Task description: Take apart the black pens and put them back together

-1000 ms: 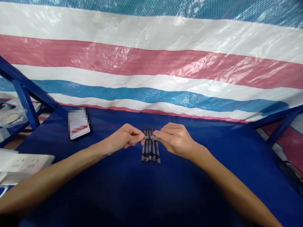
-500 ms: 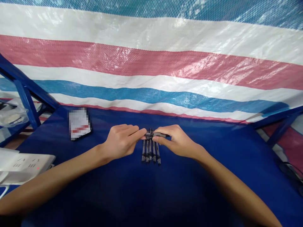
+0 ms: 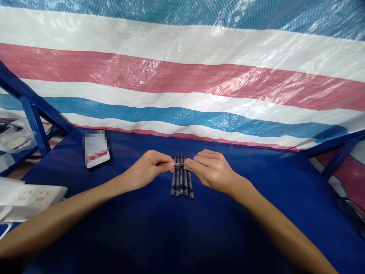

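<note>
Between my two hands a dark pen (image 3: pixel 179 165) lies crosswise, above a row of pens. My left hand (image 3: pixel 151 170) pinches its left end between thumb and forefinger. On the other end the fingers of my right hand (image 3: pixel 214 170) are closed, covering most of that side. Beneath, several dark pens with clear barrels (image 3: pixel 181 182) lie side by side on the blue table (image 3: pixel 137 228), pointing away from me. Their upper parts are partly hidden by the held pen and my fingertips.
A blurred white and red object with a black edge (image 3: pixel 97 148) lies at the table's back left. The white power strip (image 3: pixel 37 198) sits by my left forearm. Behind the table hangs a striped plastic sheet (image 3: pixel 182 76); blue frame bars (image 3: pixel 34 121) stand at both sides.
My left fingers have curled from stretched out into a pinch on the pen. The right hand has turned, its knuckles now facing up. The row of pens has stayed in place.
</note>
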Action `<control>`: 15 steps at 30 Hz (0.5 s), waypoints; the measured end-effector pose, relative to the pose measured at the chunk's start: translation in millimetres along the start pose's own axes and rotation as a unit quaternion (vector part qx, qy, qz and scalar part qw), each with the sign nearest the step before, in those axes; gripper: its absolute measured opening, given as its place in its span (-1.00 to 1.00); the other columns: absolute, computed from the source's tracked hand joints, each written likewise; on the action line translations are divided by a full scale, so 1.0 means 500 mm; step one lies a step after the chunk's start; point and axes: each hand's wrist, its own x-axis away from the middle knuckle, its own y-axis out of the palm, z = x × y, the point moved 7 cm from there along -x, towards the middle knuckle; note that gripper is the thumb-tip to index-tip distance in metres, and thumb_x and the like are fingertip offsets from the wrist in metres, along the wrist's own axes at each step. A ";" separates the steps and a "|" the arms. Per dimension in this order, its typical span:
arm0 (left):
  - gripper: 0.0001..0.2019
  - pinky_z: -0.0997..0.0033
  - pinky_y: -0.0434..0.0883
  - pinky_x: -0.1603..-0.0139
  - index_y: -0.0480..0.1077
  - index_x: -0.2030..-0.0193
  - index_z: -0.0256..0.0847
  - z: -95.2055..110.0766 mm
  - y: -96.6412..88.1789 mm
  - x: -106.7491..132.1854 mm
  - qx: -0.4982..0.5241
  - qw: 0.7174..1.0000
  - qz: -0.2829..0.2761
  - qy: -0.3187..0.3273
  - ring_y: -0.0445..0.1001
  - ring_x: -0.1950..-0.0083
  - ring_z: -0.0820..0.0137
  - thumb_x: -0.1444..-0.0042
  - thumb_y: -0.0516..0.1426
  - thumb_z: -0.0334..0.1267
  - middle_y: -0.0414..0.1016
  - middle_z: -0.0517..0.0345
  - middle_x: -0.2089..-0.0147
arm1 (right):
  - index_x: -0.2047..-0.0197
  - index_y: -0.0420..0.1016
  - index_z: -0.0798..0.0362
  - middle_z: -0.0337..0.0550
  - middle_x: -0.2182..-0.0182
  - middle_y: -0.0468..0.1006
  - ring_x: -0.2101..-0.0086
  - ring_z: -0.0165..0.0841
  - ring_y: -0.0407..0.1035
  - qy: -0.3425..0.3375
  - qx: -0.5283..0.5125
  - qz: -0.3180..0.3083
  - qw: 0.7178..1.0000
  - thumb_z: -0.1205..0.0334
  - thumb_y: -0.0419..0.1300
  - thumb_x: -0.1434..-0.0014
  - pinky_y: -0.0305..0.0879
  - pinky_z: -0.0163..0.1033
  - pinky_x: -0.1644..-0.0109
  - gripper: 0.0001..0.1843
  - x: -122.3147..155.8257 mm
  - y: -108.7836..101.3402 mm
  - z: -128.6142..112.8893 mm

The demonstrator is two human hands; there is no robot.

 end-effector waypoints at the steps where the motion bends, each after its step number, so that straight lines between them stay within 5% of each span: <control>1: -0.67 0.54 0.04 0.53 0.39 0.48 -0.30 -0.007 0.003 -0.003 0.041 0.999 -0.024 -0.020 0.05 0.57 0.58 -0.20 0.03 -0.14 0.09 0.31 0.62 | 0.31 0.50 0.18 -0.23 0.61 0.39 0.55 -0.42 0.25 -0.019 0.028 0.006 0.999 0.45 -0.01 -0.29 0.21 -0.27 0.42 -0.74 -0.001 -0.005 -0.007; 6: -0.62 0.51 -0.09 0.65 0.31 0.51 -0.27 -0.035 0.023 -0.006 0.124 0.977 -0.150 -0.087 -0.13 0.65 0.59 -0.18 0.02 -0.02 -0.05 0.35 0.67 | 0.29 0.51 0.13 -0.22 0.57 0.45 0.47 -0.39 0.29 -0.075 0.077 0.039 0.993 0.47 0.06 -0.24 0.26 -0.26 0.34 -0.79 0.006 -0.013 -0.025; 8: -0.63 0.52 -0.02 0.63 0.31 0.50 -0.27 -0.034 0.010 -0.009 0.035 0.992 -0.111 -0.051 -0.04 0.64 0.57 -0.20 0.00 -0.05 0.03 0.32 0.65 | 0.24 0.50 0.11 -0.20 0.53 0.48 0.44 -0.38 0.31 -0.006 0.025 0.004 1.000 0.44 0.05 -0.26 0.26 -0.25 0.32 -0.80 0.007 0.004 -0.001; 10: -0.68 0.52 0.09 0.55 0.38 0.44 -0.27 -0.016 -0.018 -0.009 -0.136 0.990 0.019 0.034 0.13 0.57 0.54 -0.23 -0.02 -0.14 0.20 0.26 0.60 | 0.14 0.47 0.11 -0.18 0.45 0.50 0.42 -0.38 0.34 0.123 -0.098 -0.067 0.985 0.35 0.08 -0.26 0.27 -0.26 0.32 -0.84 0.014 0.036 0.037; 12: -0.75 0.50 0.14 0.49 0.43 0.35 -0.25 0.021 -0.026 0.006 -0.321 0.924 0.140 0.152 0.24 0.51 0.51 -0.24 -0.03 -0.27 0.33 0.23 0.53 | 0.10 0.42 0.10 -0.19 0.40 0.50 0.42 -0.41 0.35 0.234 -0.272 -0.151 0.921 0.21 0.10 -0.27 0.27 -0.30 0.34 -0.81 0.027 0.075 0.057; 15: -0.79 0.48 0.16 0.50 0.44 0.28 -0.25 0.056 0.007 0.037 -0.486 0.792 0.195 0.315 0.25 0.52 0.50 -0.22 -0.03 -0.38 0.35 0.24 0.52 | 0.23 0.38 0.10 -0.29 0.51 0.39 0.51 -0.48 0.31 0.280 -0.463 -0.241 0.806 0.07 -0.01 -0.33 0.22 -0.36 0.41 -0.71 0.035 0.105 0.042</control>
